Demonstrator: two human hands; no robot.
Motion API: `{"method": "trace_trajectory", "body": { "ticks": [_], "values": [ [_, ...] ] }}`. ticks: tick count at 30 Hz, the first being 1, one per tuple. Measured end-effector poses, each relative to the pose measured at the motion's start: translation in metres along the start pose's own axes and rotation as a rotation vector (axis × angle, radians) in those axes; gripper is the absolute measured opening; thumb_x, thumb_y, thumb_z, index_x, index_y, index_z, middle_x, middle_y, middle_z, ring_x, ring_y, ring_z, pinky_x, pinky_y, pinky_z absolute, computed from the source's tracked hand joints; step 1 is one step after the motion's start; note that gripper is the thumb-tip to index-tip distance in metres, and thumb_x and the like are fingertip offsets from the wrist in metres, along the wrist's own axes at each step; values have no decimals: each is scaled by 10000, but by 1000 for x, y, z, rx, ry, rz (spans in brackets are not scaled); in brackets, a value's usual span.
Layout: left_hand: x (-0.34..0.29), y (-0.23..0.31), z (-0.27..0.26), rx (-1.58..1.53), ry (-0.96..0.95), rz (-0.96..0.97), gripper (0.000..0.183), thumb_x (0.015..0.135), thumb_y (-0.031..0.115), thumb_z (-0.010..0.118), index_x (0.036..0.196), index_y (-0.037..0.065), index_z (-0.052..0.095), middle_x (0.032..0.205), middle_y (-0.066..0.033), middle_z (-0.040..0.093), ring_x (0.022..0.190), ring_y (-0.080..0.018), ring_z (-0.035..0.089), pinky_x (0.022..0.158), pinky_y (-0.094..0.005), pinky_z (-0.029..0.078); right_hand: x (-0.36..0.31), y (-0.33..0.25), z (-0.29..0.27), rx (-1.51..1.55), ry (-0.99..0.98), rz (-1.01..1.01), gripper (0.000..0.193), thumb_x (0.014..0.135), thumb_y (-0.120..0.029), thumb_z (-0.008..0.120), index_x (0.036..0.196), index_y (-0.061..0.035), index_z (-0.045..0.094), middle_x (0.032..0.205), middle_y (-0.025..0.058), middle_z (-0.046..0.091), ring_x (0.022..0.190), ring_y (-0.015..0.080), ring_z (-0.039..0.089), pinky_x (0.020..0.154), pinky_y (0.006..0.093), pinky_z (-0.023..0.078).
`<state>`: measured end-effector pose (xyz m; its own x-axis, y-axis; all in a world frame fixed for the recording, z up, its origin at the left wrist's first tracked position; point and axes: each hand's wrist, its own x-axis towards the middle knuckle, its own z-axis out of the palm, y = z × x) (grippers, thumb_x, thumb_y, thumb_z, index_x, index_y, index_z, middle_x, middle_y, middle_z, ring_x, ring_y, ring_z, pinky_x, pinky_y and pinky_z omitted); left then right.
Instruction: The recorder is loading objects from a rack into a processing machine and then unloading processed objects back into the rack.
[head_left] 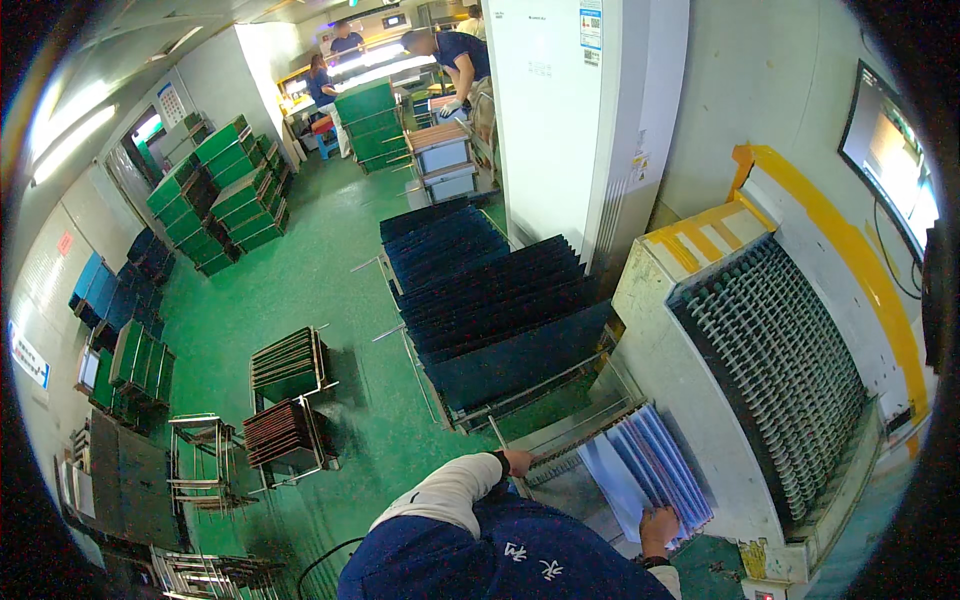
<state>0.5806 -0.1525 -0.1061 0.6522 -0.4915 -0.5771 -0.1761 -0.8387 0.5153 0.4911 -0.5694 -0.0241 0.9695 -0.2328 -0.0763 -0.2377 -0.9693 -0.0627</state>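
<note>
My left hand (517, 462) is closed at the corner of a metal rack (553, 453), where its bars meet. Inside this rack stand several thin light-blue panels (625, 465), upright and leaning close together at its right end. My right hand (658, 530) has its fingers bent over the near edge of these panels and grips there; how many it holds cannot be made out. Just right of the panels rises a machine with a sloping bed of rollers (785, 375). Beyond the rack, dark blue panels (515, 350) fill another wire rack.
A tall white cabinet (545, 120) stands ahead. On the green floor (330, 240) to the left are racks of brown panels (285, 435), bare metal racks (203, 460) and stacked green panels (225, 190). A screen (895, 160) hangs at right. Co-workers (455, 60) stand far off.
</note>
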Motion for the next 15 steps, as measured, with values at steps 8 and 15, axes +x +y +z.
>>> {"method": "trace_trajectory", "body": {
  "ticks": [8,15],
  "values": [
    [39,-43,39,-47,-9,-71,215,610,88,589,798,12,660,738,-158,662,687,-301,653,546,-453,489,2,2,11,14,125,-67,307,742,-359,663,879,-87,700,952,127,626,923,332,593,815,456,448],
    [38,-39,33,-51,20,39,212,575,66,584,764,-1,652,705,-164,653,639,-298,649,489,-437,477,1,7,15,-10,83,4,302,744,-366,663,848,-85,704,964,117,626,912,325,600,785,433,470]
  ]
}}
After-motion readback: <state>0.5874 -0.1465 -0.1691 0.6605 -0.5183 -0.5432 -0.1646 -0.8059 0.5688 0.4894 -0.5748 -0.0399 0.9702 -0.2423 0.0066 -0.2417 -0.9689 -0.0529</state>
